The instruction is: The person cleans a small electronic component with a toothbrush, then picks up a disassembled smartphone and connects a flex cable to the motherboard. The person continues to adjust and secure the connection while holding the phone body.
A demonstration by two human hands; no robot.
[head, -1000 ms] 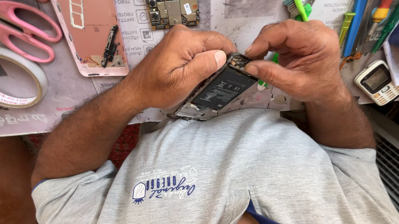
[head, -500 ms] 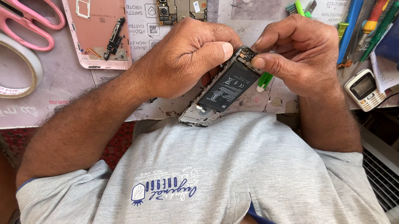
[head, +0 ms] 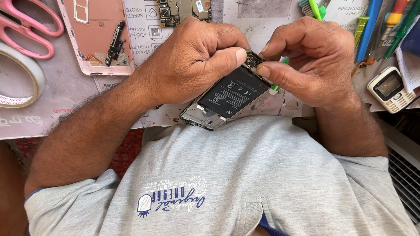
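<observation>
An opened phone (head: 226, 98) with its black battery showing is held tilted above the table's front edge. My left hand (head: 194, 58) grips its upper left side, thumb pressed near the top. My right hand (head: 310, 61) pinches the top end, fingertips on the small parts there. The phone's lower end rests close to my grey shirt.
A pink phone back cover (head: 93, 26) and a circuit board (head: 183, 2) lie on the mat behind the hands. Pink scissors (head: 19, 26) and a tape roll (head: 10, 79) sit at left. Pens and tools (head: 386, 22) and a small white handset (head: 391, 88) are at right.
The view has shifted a little. Both hands stay on the phone, with fingers working slightly at its top end.
</observation>
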